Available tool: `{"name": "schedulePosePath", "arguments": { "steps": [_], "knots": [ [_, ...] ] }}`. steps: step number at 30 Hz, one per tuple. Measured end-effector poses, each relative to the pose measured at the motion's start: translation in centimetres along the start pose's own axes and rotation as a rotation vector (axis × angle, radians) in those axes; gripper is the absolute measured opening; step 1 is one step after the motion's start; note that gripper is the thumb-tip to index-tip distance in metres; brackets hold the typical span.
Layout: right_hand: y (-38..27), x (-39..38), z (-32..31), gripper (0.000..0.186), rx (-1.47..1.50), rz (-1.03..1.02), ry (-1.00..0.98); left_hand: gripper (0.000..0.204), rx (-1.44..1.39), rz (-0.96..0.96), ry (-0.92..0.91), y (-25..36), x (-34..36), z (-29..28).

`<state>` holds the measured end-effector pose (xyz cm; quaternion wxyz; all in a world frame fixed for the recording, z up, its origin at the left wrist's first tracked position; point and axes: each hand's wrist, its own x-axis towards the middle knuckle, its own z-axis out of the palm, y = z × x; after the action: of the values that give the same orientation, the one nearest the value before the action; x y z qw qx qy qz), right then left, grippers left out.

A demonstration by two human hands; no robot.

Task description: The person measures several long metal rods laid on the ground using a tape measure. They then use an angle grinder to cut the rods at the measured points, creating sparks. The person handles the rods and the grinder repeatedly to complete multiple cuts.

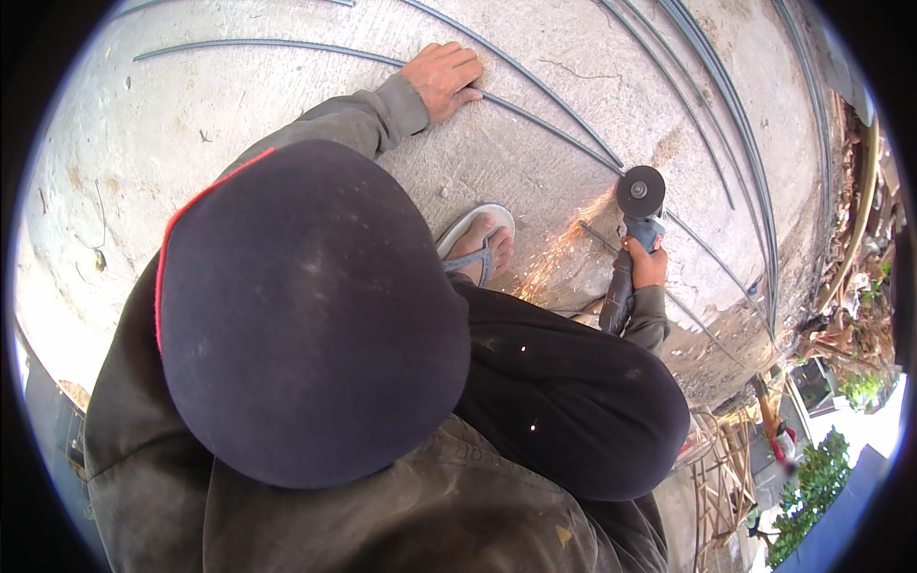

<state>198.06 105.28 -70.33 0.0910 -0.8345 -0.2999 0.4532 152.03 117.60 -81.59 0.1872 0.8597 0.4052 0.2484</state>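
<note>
My left hand [442, 82] is closed around a thin steel rebar rod [549, 127] low over the concrete, thumb and fingers on either side of it. My right hand [648, 264] grips the dark body of an angle grinder [618, 291]. The grinder's round black disc [640, 192] meets the rods near their crossing point. Orange sparks [564, 246] stream from the disc toward the lower left, near my foot [480, 246] in a grey and white flip-flop. Exactly where the disc bites is hidden by the disc itself.
More rebar rods [721, 81] lie in curved lines across the concrete floor [287, 81] on the right. A dark cap [315, 315] and a black-trousered knee [611, 411] cover much of the lower view. Dry debris [860, 210] and green leaves [812, 482] lie beyond the slab.
</note>
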Motion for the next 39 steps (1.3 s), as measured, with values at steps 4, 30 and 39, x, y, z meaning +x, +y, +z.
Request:
{"name": "schedulePosePath", "arguments": {
  "steps": [4, 30, 39],
  "knots": [
    [1.5, 1.5, 0.0, 0.034, -0.06, -0.061, 0.009, 0.032, -0.004, 0.032, 0.053, -0.2, -0.3, -0.2],
    [0.6, -8.6, -3.6, 0.027, 0.564, -0.006, 0.187, 0.033, 0.181, -0.219, -0.34, 3.4, 2.9, -2.8],
    [3.2, -19.6, -10.5, 0.052, 1.029, -0.226, 0.231, 0.07, -0.106, -0.449, -0.536, 7.3, 9.6, -9.8]
  ]
}}
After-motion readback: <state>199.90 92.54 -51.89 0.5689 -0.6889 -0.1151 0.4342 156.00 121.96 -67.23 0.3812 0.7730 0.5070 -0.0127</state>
